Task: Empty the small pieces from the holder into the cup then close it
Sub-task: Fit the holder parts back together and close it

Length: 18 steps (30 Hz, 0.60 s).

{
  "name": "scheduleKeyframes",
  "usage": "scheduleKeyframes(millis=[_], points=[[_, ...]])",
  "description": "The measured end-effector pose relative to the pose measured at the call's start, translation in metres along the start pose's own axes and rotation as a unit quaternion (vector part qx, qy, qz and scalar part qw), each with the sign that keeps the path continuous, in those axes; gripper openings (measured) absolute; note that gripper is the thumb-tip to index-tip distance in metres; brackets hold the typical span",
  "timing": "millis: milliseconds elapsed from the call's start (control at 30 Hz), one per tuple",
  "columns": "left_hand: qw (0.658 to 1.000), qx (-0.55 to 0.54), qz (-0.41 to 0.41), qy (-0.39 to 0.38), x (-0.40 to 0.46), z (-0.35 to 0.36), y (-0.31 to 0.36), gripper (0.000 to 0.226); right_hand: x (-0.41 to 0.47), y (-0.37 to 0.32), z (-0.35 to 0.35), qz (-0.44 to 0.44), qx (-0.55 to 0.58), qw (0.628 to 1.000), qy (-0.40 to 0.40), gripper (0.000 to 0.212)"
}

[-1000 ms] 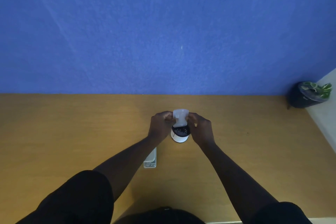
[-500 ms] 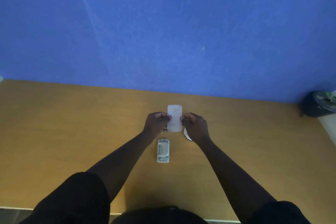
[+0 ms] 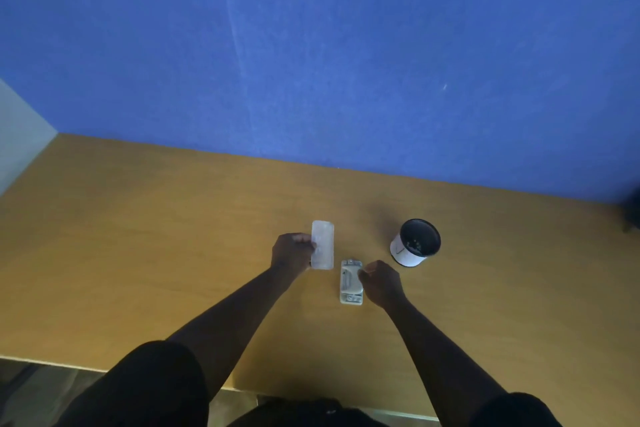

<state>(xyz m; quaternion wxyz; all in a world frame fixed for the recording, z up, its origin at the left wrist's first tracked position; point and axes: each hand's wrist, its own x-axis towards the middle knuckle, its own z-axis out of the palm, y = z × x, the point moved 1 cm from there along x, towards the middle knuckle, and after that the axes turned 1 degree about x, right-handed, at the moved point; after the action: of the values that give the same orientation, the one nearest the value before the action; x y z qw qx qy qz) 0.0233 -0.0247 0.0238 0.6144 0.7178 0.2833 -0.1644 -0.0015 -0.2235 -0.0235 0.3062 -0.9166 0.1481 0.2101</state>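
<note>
My left hand (image 3: 293,251) grips a translucent white rectangular holder tray (image 3: 322,245) by its left long edge, a little above the wooden table (image 3: 138,253). To its lower right a second white rectangular part, the holder's lid (image 3: 351,282), lies flat on the table. My right hand (image 3: 381,282) touches the lid's right edge with curled fingers. A white cup (image 3: 415,242) with a dark inside stands to the right of both hands, with small pale pieces at its bottom.
A blue wall (image 3: 311,45) rises straight behind the table. The table's near edge runs along the bottom left. A dark object (image 3: 633,211) sits at the far right edge of the view.
The tray was held over the cup by both hands, then came away to the left. Now only my left hand holds it, and my right hand has dropped to the lid on the table.
</note>
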Motion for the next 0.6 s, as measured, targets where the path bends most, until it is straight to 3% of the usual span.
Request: scheduleKeyframes(millis=[167, 600], points=[[0.998, -0.046, -0.042, -0.024, -0.003, -0.007, -0.003, 0.02, -0.001, -0.005, 0.011, 0.035, 0.012, 0.999, 0.0, 0.03], [0.998, -0.043, -0.034, -0.004, -0.006, -0.02, -0.018, 0.02, -0.029, -0.017, -0.009, 0.048, 0.211, 0.975, 0.048, 0.025]])
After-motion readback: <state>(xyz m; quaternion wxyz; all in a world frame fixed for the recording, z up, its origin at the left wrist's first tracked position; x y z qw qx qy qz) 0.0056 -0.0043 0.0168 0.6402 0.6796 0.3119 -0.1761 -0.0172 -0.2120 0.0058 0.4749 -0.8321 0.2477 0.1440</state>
